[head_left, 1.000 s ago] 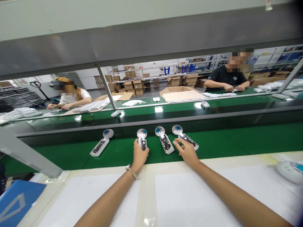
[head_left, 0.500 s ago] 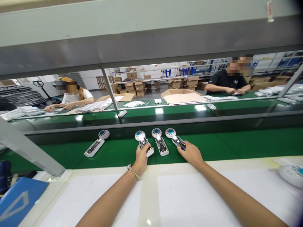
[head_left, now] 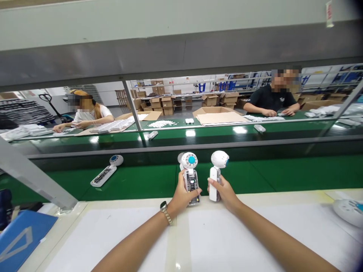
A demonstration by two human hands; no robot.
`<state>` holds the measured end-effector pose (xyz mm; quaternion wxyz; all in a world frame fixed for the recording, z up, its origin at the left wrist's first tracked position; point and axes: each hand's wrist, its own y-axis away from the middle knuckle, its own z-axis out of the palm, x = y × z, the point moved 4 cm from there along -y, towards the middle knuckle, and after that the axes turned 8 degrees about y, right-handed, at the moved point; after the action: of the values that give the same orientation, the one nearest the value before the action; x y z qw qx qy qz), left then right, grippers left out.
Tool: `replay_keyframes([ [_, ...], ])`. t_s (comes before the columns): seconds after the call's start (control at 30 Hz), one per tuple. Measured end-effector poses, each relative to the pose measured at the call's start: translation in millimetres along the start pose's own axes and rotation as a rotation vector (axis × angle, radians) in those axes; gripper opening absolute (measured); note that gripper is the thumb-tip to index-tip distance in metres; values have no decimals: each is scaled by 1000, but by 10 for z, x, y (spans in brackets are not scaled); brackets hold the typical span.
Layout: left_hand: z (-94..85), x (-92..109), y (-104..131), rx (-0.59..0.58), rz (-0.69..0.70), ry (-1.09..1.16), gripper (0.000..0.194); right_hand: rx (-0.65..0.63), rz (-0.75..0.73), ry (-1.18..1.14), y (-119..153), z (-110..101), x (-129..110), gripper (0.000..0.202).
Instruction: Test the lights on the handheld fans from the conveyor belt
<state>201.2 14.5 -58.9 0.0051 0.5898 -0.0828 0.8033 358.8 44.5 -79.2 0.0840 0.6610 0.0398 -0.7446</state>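
My left hand (head_left: 183, 193) is closed round the handle of a white handheld fan (head_left: 193, 180), its open side with a dark circuit board facing me. Behind that one, the edge of another white fan head (head_left: 180, 157) shows; whether my hand holds it too I cannot tell. My right hand (head_left: 227, 193) grips a second handheld fan (head_left: 214, 183) upright, with its closed white side toward me and its round head turned right. Further left, one more opened fan (head_left: 103, 176) lies on the green conveyor belt (head_left: 147, 177).
A white worktop (head_left: 124, 226) lies in front of me, with a blue folder (head_left: 25, 236) at left and a white fan head (head_left: 348, 211) at right. A slanted post (head_left: 36, 175) stands at left. Two people sit across the line near cardboard (head_left: 221, 117) and white parts (head_left: 161, 124).
Both hands have raised their fans and drawn closer together. The right fan has turned so its closed side faces me. The fan lying at left has shifted left along with the belt.
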Motion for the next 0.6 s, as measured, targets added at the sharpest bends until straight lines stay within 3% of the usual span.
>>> replay_keyframes([
  [0.17,68,-62,13,-67,-118,60,66,-30,71,-20,-20,23,88,46],
  [0.4,-23,-127,-49,-6,-182,144,59,-95,192,-224,31,61,56,24],
  [0.6,-72,-148,-87,78,-158,137,40,-29,169,-244,79,120,20,29],
])
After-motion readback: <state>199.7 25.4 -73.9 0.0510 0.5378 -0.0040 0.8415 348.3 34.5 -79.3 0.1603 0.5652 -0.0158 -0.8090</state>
